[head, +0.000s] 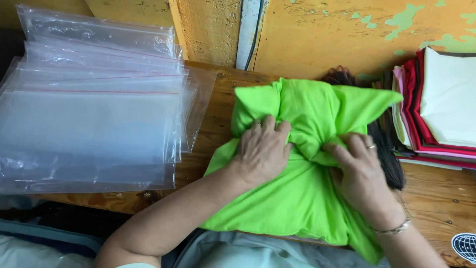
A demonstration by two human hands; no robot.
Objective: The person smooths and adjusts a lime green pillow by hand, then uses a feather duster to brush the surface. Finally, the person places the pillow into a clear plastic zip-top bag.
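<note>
Place: a small garment packing workshop
Signs: clear plastic bags (pixel 94 114) stacked on a wooden desk (pixel 436 193); folded clothes (pixel 436 104) piled beside a peeling wall (pixel 347 34)

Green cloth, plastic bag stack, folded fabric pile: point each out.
green cloth (pixel 302 198), head view, lower flat part.
plastic bag stack (pixel 89 124), head view, top bag's middle.
folded fabric pile (pixel 448 94), head view, cream top piece.

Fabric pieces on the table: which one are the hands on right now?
The bright green cloth in the middle; left hand and right hand both press on it. The red, pink and cream folded stack at right lies untouched.
</note>
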